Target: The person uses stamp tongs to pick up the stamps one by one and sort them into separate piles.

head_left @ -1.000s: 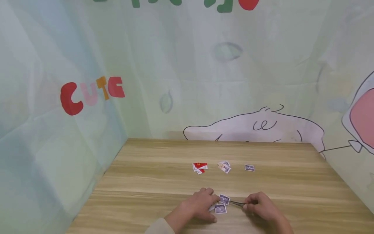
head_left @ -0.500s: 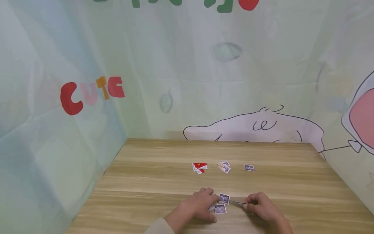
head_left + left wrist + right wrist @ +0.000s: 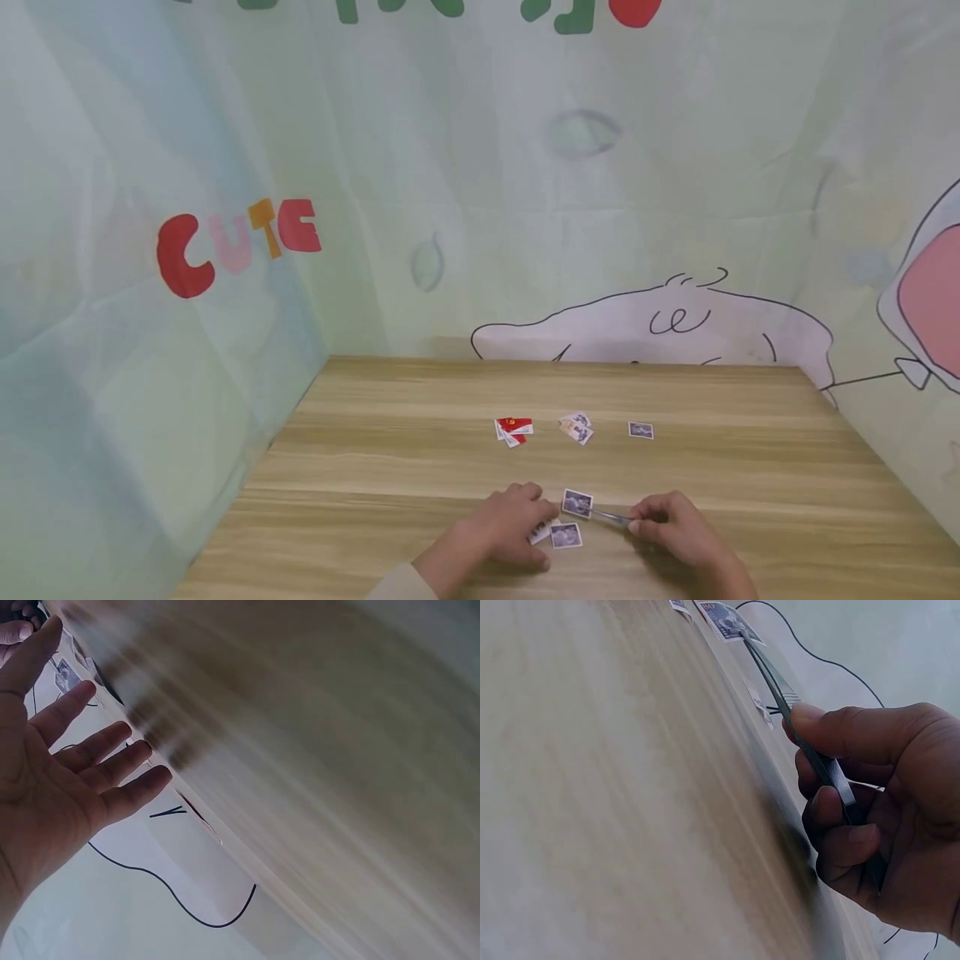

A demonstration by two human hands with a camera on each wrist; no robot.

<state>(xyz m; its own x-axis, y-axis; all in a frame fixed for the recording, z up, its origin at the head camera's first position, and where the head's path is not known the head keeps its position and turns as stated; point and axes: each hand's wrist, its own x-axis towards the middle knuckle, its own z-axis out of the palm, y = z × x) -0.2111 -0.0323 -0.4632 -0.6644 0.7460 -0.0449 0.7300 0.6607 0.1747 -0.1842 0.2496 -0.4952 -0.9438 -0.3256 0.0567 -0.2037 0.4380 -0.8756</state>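
My right hand [image 3: 675, 529] grips a pair of metal tweezers [image 3: 829, 771], fingers curled round the shaft and thumb pressing on it. The tweezers' tips hold the edge of a purple stamp [image 3: 577, 502] with a white border; it looks raised and tilted in the right wrist view. Just in front lies another purple stamp [image 3: 566, 536], flat on the table. My left hand [image 3: 506, 525] is spread low over the table, its fingers apart and relaxed in the left wrist view. Further stamps [image 3: 540, 531] show partly from beneath it, the rest hidden by the hand.
Farther back on the wooden table [image 3: 390, 467] lie a fanned group of red and white stamps [image 3: 513, 431], a small overlapping pile of pale stamps [image 3: 577, 427] and a single purple stamp [image 3: 641, 430]. A printed cloth backdrop [image 3: 450, 167] rises behind the table.
The stamp in the tweezers has moved slightly away from me, clear of my left fingertips. My left hand has drawn back a little to the left, uncovering more of the stamps under it.
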